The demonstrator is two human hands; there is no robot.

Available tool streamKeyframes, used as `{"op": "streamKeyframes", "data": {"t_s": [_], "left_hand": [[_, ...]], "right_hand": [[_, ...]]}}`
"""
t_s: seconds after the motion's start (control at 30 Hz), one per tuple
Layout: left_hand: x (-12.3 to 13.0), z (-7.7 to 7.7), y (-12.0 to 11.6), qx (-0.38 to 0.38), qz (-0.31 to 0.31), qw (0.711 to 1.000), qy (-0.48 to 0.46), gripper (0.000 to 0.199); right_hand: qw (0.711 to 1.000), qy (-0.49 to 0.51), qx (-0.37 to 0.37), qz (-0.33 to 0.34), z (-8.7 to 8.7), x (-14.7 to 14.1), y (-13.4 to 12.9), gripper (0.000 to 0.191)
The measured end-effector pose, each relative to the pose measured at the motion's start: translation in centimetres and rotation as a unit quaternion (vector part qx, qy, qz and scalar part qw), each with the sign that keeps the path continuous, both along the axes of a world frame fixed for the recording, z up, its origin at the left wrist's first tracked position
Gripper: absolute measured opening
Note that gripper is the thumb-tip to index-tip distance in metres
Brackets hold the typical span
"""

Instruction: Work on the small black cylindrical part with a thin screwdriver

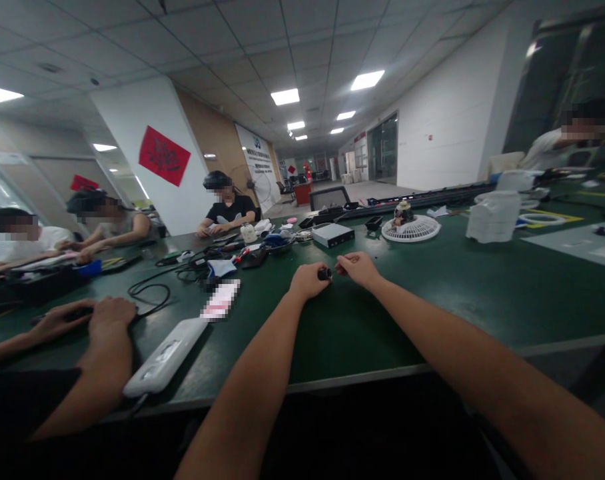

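Observation:
My left hand [308, 281] is wrapped around a small black cylindrical part [325, 274], whose round end points to the right. Just across a narrow gap, my right hand [360, 269] is closed with thumb and fingertips together. Whatever sits in that pinch, if anything, is too small to make out. Both hands are over the green tabletop [352, 333]. Beyond them lies a grey-white box-shaped device [333, 235] with a dark front.
A white round fan grille [411, 229] and a clear plastic packaging piece [493, 217] stand to the right. On the left are a white power strip [167, 357], a phone [221, 300], black cables [150, 288] and a neighbour's hands [111, 313]. Other people sit around the table.

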State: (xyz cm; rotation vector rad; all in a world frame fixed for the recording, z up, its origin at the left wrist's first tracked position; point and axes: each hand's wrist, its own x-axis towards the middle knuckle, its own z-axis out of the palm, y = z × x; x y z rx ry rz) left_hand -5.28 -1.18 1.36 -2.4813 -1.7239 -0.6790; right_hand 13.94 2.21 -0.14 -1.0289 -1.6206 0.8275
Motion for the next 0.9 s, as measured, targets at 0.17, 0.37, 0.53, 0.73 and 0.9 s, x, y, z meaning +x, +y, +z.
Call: {"op": "streamKeyframes", "data": {"t_s": [0.17,0.37,0.53,0.73,0.9], "left_hand": [[0.02,-0.1,0.1,0.0,-0.003,1.0,0.0,0.031],[0.04,-0.09,0.13,-0.002,-0.001,1.0,0.003,0.029],[0.08,0.01,0.15,-0.002,0.001,1.0,0.008,0.03],[-0.1,-0.23,0.27,0.003,-0.002,1.0,0.002,0.031],[-0.1,-0.19,0.24,0.005,-0.002,1.0,0.008,0.031]], "right_hand": [[0.999,0.048,0.0,0.006,0.22,-0.16,-0.19,0.029],[0.996,0.057,-0.025,0.06,0.48,-0.18,-0.59,0.033],[0.999,0.03,-0.01,0.009,0.6,-0.02,-0.47,0.031],[0.993,0.078,-0.029,0.081,0.66,-0.19,-0.72,0.032],[0.997,0.048,-0.038,0.052,0.46,0.0,-0.37,0.035]]}}
